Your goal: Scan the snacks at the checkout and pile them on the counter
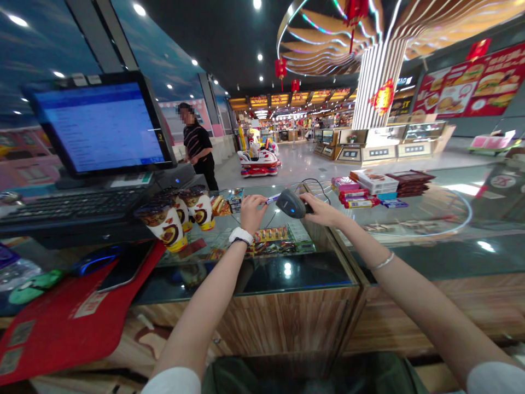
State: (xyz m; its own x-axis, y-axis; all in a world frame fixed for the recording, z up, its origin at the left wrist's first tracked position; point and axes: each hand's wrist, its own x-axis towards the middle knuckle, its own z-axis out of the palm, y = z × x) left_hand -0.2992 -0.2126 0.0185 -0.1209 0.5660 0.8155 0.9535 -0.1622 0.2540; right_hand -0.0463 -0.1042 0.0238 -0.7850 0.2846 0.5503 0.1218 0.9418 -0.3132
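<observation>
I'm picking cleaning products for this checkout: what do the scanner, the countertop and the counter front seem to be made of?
Scanner, held in the right hand: dark grey moulded plastic, matt, judging by its smooth rounded shell.
Countertop: clear glass, glossy; goods show through it and ceiling lights reflect on it.
Counter front: wood-grain panel, satin; I cannot tell whether it is solid wood or laminate.

We see two bare arms ending in short white sleeves, the left sleeve (172, 381) and the right sleeve (496, 378) both cut by the lower edge. Just behind the left hand (252, 210) we note a white watch (241, 236) (its strap looks dark underneath), and behind the right hand (324, 210) a thin silver bangle (382, 263) rings the forearm.
</observation>
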